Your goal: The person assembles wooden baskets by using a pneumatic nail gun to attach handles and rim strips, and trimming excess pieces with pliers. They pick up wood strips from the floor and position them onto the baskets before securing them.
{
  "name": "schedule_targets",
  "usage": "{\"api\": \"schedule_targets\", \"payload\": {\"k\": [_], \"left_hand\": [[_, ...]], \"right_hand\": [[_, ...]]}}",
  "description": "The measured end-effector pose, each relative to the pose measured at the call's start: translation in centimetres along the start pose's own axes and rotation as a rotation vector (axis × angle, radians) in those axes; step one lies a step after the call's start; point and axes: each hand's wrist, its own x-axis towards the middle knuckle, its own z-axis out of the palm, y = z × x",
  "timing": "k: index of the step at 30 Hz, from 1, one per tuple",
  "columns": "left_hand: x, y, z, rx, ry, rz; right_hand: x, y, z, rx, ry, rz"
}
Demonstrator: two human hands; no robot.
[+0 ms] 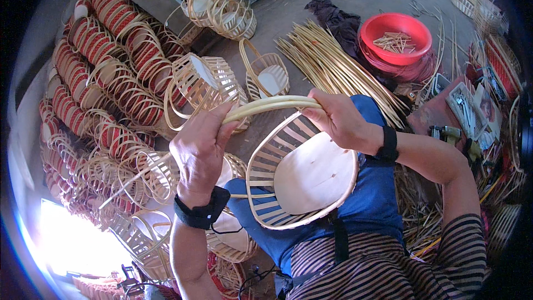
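An oval woven basket (316, 175) with a pale flat base and slatted sides rests tilted on my lap, its opening facing up. Over its far rim arches a pale cane strip (272, 105), bent into a curve and seemingly doubled. My left hand (199, 153) is closed round the strip's left part, and a thin end sticks out past it toward the lower left. At the right end of the arch, my right hand (348, 125) pinches the cane between thumb and fingers. A short stick (250, 195) crosses the basket's left wall; whether it joins the strip is hidden.
Stacked red-banded baskets (114, 16) fill the left side. Unbanded handled baskets (266, 75) stand ahead and beside my left arm. Beyond my knees lies a bundle of cane sticks (338, 69), near a red basin (395, 22) of short pieces. Tools and a tray (466, 108) lie right.
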Motion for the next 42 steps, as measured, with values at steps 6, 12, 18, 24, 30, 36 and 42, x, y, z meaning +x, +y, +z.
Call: {"api": "schedule_targets", "payload": {"k": [6, 12, 18, 24, 30, 36, 42], "left_hand": [[-0.2, 1.1, 0.8, -0.066, 0.029, -0.063], [0.8, 2.2, 1.6, -0.096, 0.053, -0.035], [2.7, 2.5, 1.0, -0.076, -0.133, -0.061], [-2.4, -4.8, -3.6, -0.337, -0.578, -0.345], [-5.9, -3.0, 0.2, -0.086, 0.056, -0.318], [-4.3, -1.5, -0.1, 0.022, 0.027, -0.264], [-3.0, 0.6, 0.3, -0.04, -0.303, -0.261]], "right_hand": [[-0.5, 0.2, -0.7, -0.009, -0.006, 0.049], [2.0, -0.2, 0.1, -0.366, 0.277, -0.393], [4.9, -0.7, 0.1, -0.585, 0.106, -0.562], [4.4, 0.9, -0.4, -0.609, 0.18, -0.492], [4.4, 0.3, -0.9, -0.533, 0.202, -0.485], [4.0, 2.6, -0.4, -0.466, 0.304, -0.425], [2.2, 3.8, 0.6, -0.479, 0.214, -0.38]]}}
